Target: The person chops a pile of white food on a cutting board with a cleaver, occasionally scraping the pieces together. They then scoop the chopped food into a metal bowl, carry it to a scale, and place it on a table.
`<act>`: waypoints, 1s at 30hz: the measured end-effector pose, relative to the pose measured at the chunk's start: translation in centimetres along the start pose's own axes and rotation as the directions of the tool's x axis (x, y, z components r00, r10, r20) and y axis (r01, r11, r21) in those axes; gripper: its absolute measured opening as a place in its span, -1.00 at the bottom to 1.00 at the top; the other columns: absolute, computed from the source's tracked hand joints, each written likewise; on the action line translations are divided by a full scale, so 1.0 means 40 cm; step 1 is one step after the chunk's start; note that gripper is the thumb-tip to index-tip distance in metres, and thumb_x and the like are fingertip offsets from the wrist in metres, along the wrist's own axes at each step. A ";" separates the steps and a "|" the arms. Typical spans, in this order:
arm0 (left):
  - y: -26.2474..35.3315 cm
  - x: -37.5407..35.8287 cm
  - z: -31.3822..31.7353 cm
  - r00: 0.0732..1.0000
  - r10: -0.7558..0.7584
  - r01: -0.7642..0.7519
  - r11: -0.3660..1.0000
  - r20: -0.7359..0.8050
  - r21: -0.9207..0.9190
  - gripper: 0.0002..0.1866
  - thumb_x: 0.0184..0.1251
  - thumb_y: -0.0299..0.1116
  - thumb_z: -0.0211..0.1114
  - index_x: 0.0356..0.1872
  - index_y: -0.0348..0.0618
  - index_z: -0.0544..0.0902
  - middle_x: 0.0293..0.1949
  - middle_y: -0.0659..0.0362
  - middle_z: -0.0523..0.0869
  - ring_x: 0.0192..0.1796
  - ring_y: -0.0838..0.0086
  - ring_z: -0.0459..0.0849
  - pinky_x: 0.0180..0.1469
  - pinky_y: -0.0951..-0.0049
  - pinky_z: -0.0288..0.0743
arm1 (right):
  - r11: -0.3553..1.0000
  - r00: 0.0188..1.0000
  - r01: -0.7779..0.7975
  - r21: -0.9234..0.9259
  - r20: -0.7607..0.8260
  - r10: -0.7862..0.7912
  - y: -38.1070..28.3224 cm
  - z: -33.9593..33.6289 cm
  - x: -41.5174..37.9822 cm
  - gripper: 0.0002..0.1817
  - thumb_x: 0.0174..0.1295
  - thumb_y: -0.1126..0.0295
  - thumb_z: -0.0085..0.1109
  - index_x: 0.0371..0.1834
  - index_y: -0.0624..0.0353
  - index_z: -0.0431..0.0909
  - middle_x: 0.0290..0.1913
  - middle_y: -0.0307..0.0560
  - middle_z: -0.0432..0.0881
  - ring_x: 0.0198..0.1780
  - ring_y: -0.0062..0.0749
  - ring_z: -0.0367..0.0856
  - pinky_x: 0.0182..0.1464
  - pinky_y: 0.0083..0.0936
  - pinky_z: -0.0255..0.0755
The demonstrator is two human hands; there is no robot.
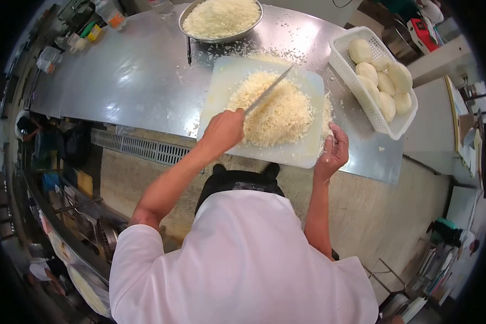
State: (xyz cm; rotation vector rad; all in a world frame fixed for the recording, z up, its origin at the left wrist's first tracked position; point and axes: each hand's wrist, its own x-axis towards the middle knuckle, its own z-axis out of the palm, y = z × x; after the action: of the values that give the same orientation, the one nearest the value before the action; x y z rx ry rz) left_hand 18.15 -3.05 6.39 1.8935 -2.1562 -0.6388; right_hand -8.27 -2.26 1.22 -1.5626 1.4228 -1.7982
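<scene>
Your left hand (222, 130) grips a knife (269, 90), chopping the pale heap (278, 114) on the cutting board (221, 86). Your right hand (333, 151), fingers loosely curled, rests at the board's right edge. Next, likely gather scattered bits inward.

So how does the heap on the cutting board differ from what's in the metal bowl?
The heap on the cutting board lies loose and spread wide, with the knife across it; the heap in the metal bowl is held inside a round rim, untouched. The board's heap looks yellower, the bowl's paler. Both are finely chopped, crumbly and light-coloured.
</scene>
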 end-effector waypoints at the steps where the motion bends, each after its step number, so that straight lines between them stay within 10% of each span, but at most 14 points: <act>1: 0.029 -0.021 -0.017 0.999 -0.015 0.017 0.999 0.042 -0.037 -0.90 0.02 -0.60 0.13 -0.40 -0.38 0.48 -0.53 -0.23 0.61 -0.38 -0.12 0.64 -0.28 0.01 0.51 | 1.000 0.999 0.000 0.025 -0.042 0.001 -0.002 -0.006 -0.010 -0.69 0.15 0.71 -0.04 -0.05 0.39 0.57 -0.03 0.08 0.63 0.10 -0.19 0.54 0.21 -0.33 0.36; 4: 0.062 -0.064 -0.005 0.972 0.224 -0.219 0.972 0.066 -0.083 -0.86 0.29 -0.43 0.12 -0.35 -0.33 0.47 -0.59 -0.15 0.58 -0.45 -0.11 0.59 -0.38 -0.02 0.42 | 1.000 0.992 -0.009 0.027 -0.129 0.012 -0.013 -0.025 -0.026 -0.68 0.14 0.72 -0.05 -0.05 0.40 0.57 -0.03 0.07 0.63 0.08 -0.19 0.55 0.21 -0.32 0.36; 12: 0.042 0.007 0.154 0.912 0.392 -0.386 0.920 0.122 -0.067 -0.90 0.22 -0.46 0.14 -0.34 -0.30 0.48 -0.60 -0.16 0.56 -0.45 -0.12 0.58 -0.38 -0.03 0.40 | 0.999 0.976 -0.014 0.047 -0.216 0.024 -0.050 -0.050 -0.035 -0.67 0.13 0.72 -0.06 -0.04 0.40 0.56 -0.02 0.07 0.62 0.08 -0.21 0.55 0.19 -0.33 0.39; 15: 0.063 -0.013 0.105 0.927 0.318 -0.321 0.947 0.197 -0.019 -0.91 0.02 -0.58 0.13 -0.41 -0.36 0.46 -0.57 -0.18 0.58 -0.40 -0.12 0.61 -0.33 -0.02 0.45 | 1.000 0.974 -0.004 -0.015 -0.226 0.000 -0.045 -0.078 -0.044 -0.67 0.13 0.73 -0.07 -0.05 0.40 0.56 -0.02 0.07 0.62 0.08 -0.21 0.56 0.17 -0.33 0.40; 30: -0.049 0.075 0.063 0.962 0.256 -0.261 0.965 0.096 0.041 -0.86 0.26 -0.44 0.12 -0.38 -0.34 0.43 -0.58 -0.20 0.57 -0.40 -0.14 0.59 -0.35 -0.06 0.41 | 0.998 0.977 -0.012 -0.064 -0.215 -0.002 -0.037 -0.084 -0.055 -0.70 0.16 0.72 -0.07 -0.07 0.38 0.57 -0.04 0.05 0.63 0.08 -0.22 0.55 0.21 -0.30 0.38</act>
State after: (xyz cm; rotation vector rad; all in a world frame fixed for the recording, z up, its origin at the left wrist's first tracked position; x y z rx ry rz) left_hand 18.34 -5.68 2.92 1.5939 -2.4441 -0.6293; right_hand -10.07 1.59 1.74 -1.4282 1.5947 -1.9869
